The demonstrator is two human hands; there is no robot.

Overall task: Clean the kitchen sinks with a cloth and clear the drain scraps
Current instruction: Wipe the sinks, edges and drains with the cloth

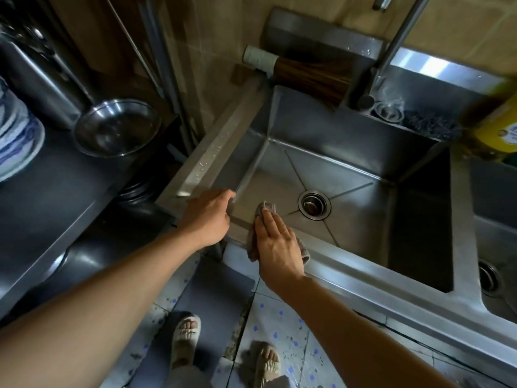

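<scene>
The right hand (275, 242) presses a grey cloth (264, 208) flat-fingered against the steel sink (349, 175) near its drain (314, 205). The left hand (208, 217) rests on the sink's corner rim, fingers relaxed

You're looking at a dim, soft picture. Light falls from the far right, leaving glare on the steel ledge (436, 69) behind the sink (349, 175). The sink's right wall and the left counter (56, 208) sit in shadow. Edges bow outward; the yellow bottle (500, 127) is blurred.
</scene>
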